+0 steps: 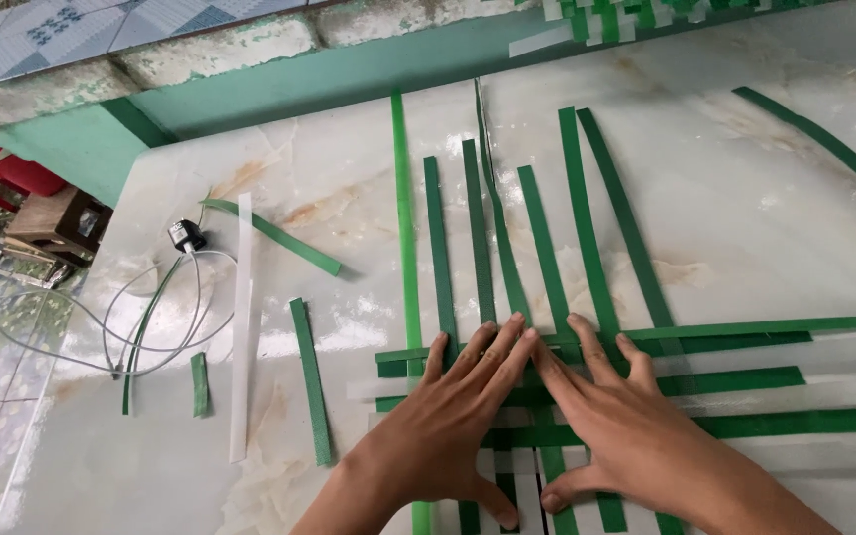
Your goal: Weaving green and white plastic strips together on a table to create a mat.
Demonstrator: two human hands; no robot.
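Both my hands lie flat on a weave of green and white plastic strips (745, 381) spread on a pale marble-patterned tabletop (765, 228). My left hand (448, 416) presses on the crossing strips with fingers spread and pointing up-right. My right hand (611, 421) lies beside it, fingers pointing up-left, its fingertips meeting those of the left hand. Several long dark green strips (547, 248) run away from my hands toward the far edge. Green and white strips run off to the right.
Loose strips lie to the left: a white one (241, 327), green ones (311, 381) (274, 236) and a short green piece (199, 383). A small black plug with a grey cable (186, 236) sits near the table's left edge. A green and white woven piece (636, 18) lies at the far edge.
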